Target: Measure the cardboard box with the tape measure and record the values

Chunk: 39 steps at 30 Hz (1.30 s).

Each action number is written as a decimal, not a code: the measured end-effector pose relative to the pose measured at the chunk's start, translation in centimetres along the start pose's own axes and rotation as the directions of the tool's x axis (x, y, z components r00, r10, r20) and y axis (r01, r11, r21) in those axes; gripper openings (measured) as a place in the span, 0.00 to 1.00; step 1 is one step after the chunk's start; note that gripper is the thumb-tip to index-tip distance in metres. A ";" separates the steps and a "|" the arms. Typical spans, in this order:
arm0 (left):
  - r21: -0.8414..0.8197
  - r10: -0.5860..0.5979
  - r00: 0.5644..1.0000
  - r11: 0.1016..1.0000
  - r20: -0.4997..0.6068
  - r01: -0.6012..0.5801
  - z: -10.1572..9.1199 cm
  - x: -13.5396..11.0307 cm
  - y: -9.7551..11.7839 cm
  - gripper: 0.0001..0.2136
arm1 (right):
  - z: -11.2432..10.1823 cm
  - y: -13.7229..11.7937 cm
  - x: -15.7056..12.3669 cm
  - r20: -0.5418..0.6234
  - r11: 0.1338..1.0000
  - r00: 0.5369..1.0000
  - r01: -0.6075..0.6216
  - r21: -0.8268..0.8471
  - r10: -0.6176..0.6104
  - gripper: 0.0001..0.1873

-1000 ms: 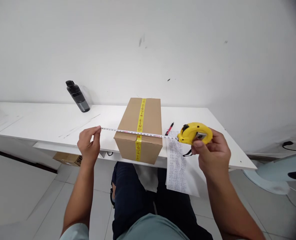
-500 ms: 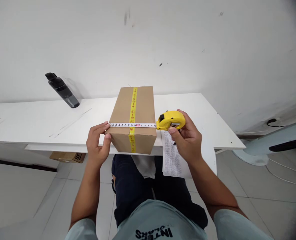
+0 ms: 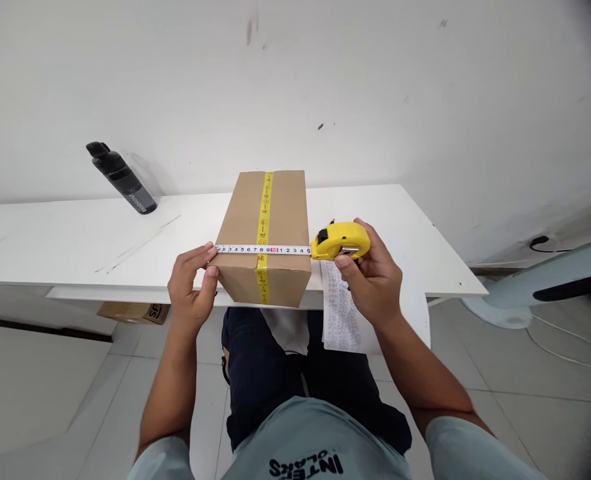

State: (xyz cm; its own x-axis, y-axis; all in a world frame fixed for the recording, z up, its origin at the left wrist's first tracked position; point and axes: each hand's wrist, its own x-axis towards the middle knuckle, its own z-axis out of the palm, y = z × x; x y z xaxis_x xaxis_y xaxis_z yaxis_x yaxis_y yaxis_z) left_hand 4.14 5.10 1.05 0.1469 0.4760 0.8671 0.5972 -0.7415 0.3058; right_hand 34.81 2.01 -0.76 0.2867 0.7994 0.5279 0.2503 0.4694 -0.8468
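Note:
A brown cardboard box (image 3: 280,207) sealed with a yellow tape strip stands at the front edge of a white table (image 3: 75,247). A white measuring tape blade (image 3: 262,249) lies across the box's near top edge. My left hand (image 3: 192,283) pinches the blade's end at the box's left corner. My right hand (image 3: 370,277) grips the yellow tape measure case (image 3: 340,241) just beyond the box's right corner.
A black bottle (image 3: 120,177) leans against the wall at the back left. A written sheet of paper (image 3: 342,313) hangs over the table edge by my right hand. A small cardboard box (image 3: 134,312) lies under the table. A pale fan base (image 3: 500,310) and cable sit on the floor at right.
My hands drew together, the tape went from stretched in the air down onto the box edge. In the last half second almost nothing moved.

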 end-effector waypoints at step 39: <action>0.045 0.333 0.940 0.940 0.077 -0.337 3.7 -6.5 7.4 0.22 | 1.6 -2.4 -4.3 0.528 0.754 0.778 -0.562 0.342 0.340 0.31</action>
State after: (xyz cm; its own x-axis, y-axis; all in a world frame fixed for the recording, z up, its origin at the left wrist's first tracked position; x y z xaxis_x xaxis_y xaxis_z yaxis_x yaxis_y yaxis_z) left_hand 10.54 -1.75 -3.75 0.3977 0.2367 0.8865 0.5474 -0.8366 -0.0222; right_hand 31.53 -1.95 -1.12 -0.1805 0.9796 0.0881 -0.2883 0.0329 -0.9570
